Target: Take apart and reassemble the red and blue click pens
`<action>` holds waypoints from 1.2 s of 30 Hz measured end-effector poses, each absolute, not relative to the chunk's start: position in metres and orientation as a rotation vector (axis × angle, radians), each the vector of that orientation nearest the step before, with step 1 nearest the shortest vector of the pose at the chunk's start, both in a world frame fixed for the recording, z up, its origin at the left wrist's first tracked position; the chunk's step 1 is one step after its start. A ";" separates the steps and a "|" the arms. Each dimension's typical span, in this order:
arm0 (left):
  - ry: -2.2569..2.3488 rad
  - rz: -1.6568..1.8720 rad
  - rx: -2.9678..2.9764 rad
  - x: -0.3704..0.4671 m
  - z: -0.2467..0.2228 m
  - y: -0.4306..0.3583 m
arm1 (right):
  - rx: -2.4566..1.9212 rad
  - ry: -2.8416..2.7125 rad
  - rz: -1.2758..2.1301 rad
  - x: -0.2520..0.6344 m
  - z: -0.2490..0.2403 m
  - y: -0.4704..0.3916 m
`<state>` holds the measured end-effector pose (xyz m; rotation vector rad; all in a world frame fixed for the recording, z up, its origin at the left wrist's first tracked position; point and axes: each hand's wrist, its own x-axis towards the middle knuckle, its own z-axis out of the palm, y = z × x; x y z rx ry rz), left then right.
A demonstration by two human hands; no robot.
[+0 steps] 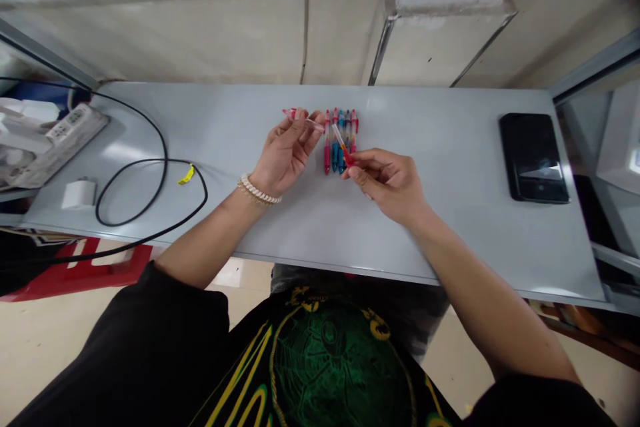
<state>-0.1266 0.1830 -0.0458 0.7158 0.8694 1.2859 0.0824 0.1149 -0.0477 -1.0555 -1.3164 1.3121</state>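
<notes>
My left hand (287, 155) is closed around a clear pen barrel (314, 125) with a pink end, held tilted above the table. Pinched in the fingers of my right hand (390, 181) is a pen refill (341, 139), a pale tube with orange-red ink and a pink part at its lower end. Between the two hands, several pens lie side by side on the table: a pink pen (327, 147) at the left, blue pens (335, 155) in the middle, and another pink pen (354, 123) at the right. My right hand and the refill partly cover the row.
A black phone (534, 157) lies on the grey table (465, 147) at the right. At the left are a looped black cable (165, 160) with a yellow tag (187, 175), a white charger (79, 193) and a power strip (65, 140). A tiled wall (200, 40) stands behind the table.
</notes>
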 end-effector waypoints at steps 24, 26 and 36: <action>0.894 1.269 0.640 -0.123 -0.044 0.180 | -1.132 -1.323 1.326 0.080 -0.046 0.112; 0.909 1.293 0.652 -0.124 -0.045 0.182 | -1.139 -1.327 1.323 0.079 -0.046 0.112; 0.849 1.296 0.706 -0.122 -0.048 0.178 | -1.200 -1.436 1.151 0.081 -0.053 0.112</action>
